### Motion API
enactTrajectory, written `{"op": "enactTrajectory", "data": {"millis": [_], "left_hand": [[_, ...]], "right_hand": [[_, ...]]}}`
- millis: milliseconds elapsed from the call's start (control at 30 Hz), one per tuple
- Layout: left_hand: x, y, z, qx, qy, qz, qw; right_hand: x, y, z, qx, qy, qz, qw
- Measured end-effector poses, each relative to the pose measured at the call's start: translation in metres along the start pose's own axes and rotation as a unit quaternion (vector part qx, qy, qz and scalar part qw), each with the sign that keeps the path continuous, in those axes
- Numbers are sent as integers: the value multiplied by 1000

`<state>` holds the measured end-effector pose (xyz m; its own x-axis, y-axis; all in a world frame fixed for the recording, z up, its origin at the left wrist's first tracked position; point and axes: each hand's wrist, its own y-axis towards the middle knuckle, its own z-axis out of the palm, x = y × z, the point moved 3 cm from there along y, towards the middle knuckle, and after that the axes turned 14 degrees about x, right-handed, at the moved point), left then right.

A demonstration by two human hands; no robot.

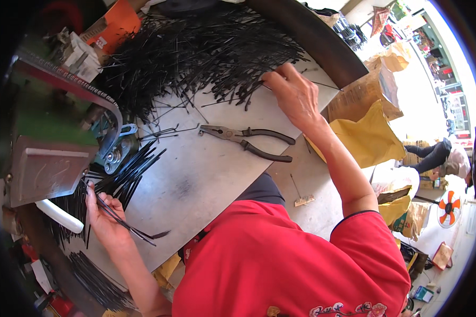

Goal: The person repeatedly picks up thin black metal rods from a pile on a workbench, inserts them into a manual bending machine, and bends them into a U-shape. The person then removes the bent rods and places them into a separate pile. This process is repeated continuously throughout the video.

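My left hand (107, 214) is closed around a few thin black rods (127, 224), next to the metal guard of a green machine (53, 171). More black rods (135, 166) lie bunched under the machine's head, just beyond that hand. At the right edge of a big heap of thin black rods (206, 47), my right hand (296, 98) pinches with thumb and fingers. A dark rod end shows at its fingertips. Pliers with black handles (232, 133) lie with their handles spread on the grey metal tabletop (185, 211), between my hands.
An orange box (113, 26) stands behind the heap at the left. Another row of black rods (98, 280) lies at the lower left. Beside the table's right edge are a yellow sack (367, 137) and brown cardboard (365, 90). Farther right are an orange-bladed fan (449, 209) and another person (449, 158).
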<state>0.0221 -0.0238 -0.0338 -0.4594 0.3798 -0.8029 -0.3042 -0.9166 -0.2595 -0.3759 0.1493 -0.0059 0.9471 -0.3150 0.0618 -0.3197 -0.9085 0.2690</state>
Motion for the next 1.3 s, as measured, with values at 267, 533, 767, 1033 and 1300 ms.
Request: {"op": "enactTrajectory", "data": {"millis": [267,533,767,1033,1300], "left_hand": [[9,-2,22,29,-7,-32,999],[14,6,39,34,133,1,990],[11,11,44,54,142,19,988],[10,13,42,83,124,10,989],[10,15,44,91,125,-1,988]], "right_hand": [[158,32,-81,-93,242,-263,929],[243,43,20,312,631,-15,710],[254,51,38,299,692,21,657],[256,48,35,271,709,37,650],[255,50,36,286,713,41,638]]}}
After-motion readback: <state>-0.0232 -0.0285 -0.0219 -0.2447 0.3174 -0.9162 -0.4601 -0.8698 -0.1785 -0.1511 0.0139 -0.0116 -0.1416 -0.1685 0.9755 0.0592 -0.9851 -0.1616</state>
